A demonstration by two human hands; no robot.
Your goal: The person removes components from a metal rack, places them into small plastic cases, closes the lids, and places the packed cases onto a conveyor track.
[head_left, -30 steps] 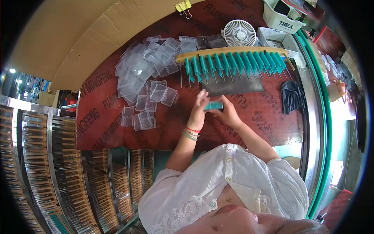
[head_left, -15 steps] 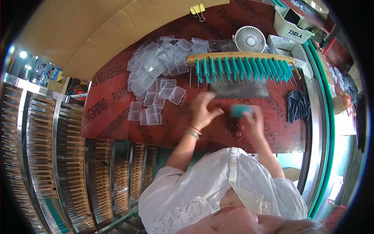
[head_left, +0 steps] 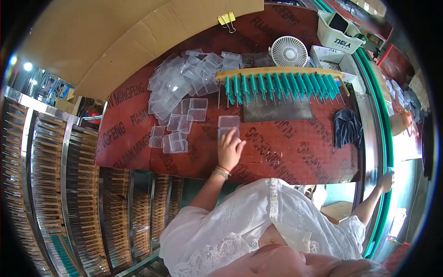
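Observation:
My left hand (head_left: 229,150) rests over the table, its fingers curled onto the lower part of a clear plastic box (head_left: 229,122) that lies opened flat. Far to the right, my right hand (head_left: 387,180) is closed at the green-edged conveyor (head_left: 386,152); what it holds, if anything, cannot be made out. A heap of clear plastic boxes (head_left: 173,87) lies left of my left hand, with several loose ones nearer. Beyond it stands a wooden bar (head_left: 277,71) carrying a row of teal pieces (head_left: 276,85) on thin metal pins.
A white fan (head_left: 289,51), a white carton (head_left: 333,62) and a white basket (head_left: 339,34) stand at the back right. Dark cloth (head_left: 348,128) lies near the table's right edge. Racks of pinned wooden bars (head_left: 83,175) stand left; another person's hand (head_left: 404,121) shows beyond the conveyor.
My right hand has moved from the table, where it held a teal piece, right to the conveyor. The teal piece no longer shows there. My left hand has come down onto a clear box.

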